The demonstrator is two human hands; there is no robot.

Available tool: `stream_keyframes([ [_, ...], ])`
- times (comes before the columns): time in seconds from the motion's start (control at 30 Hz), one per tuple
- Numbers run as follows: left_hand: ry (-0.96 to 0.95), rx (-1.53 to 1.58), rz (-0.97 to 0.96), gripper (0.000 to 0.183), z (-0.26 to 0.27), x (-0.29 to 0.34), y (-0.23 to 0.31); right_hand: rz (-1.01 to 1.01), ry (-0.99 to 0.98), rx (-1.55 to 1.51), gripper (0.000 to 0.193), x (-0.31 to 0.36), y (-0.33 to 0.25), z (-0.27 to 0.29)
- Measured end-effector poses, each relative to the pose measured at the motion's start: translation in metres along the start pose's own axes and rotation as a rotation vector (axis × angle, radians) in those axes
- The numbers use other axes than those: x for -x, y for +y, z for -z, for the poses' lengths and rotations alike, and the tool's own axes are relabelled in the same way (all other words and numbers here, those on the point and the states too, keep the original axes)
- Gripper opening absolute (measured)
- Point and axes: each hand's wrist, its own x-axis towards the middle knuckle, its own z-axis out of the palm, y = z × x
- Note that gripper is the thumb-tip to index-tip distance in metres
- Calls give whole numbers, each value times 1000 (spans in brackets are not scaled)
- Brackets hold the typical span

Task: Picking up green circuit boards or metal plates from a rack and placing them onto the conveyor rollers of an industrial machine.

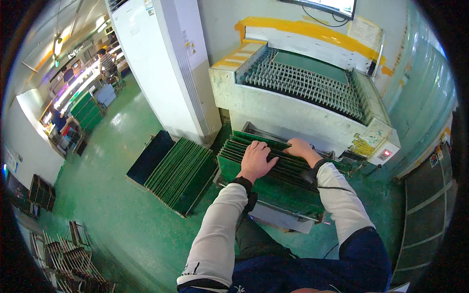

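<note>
Landmark: the roller machine [278, 105], pale, with a bed of rollers [303, 93] on top. Directly in front of it, on the wearer's side, is a close row of upright green boards [232, 152]; a large green panel [266, 188] closes the row's near side, above a light grey base [281, 217].

Left hand [256, 160]: on the row, in front of the machine. Thumb stands out from the fingers, hand spread; the boards lie directly beneath it, top edges under the palm and fingers. Right hand [302, 150]: at the row's far edge, closer to the machine than the left hand. Fingers are bent over the top edges; the boards lie below and to its left. Cannot tell whether it pinches one, as the grip is partly hidden.

Left of the machine and nearer the wearer: second row of boards [181, 171], upright in a dark box [150, 154] on the green floor [115, 195]. Immediately left of the machine: tall white cabinet [159, 63]. On the machine's rollers: one flat green board [312, 67].
</note>
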Motion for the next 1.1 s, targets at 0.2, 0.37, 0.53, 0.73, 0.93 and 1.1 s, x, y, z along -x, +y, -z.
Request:
stream_keyframes([
  [0.2, -30, 12, 6, 43, 2, -4, 3, 133, 20, 59, 39, -10, 18, -9],
  [0.37, -9, 5, 7, 44, 2, -4, 5, 201, 138, 127, 38, 3, 6, 33],
  [0.53, -10, 35, 25, 47, 1, -1, 1, 234, 376, 177, 44, 26, -8, 134],
  [0.73, 134, 26, -21, 43, -4, 2, 1, 136, 551, -139, 34, 68, 13, 269],
  [0.93, -5, 10, 17, 48, -2, -1, 0, 93, 783, -1427, 27, 87, 30, 284],
  [1.1, 53, -1, 8, 43, -1, 3, -8, 49, 351, -1659, 26, 19, 81, 213],
])
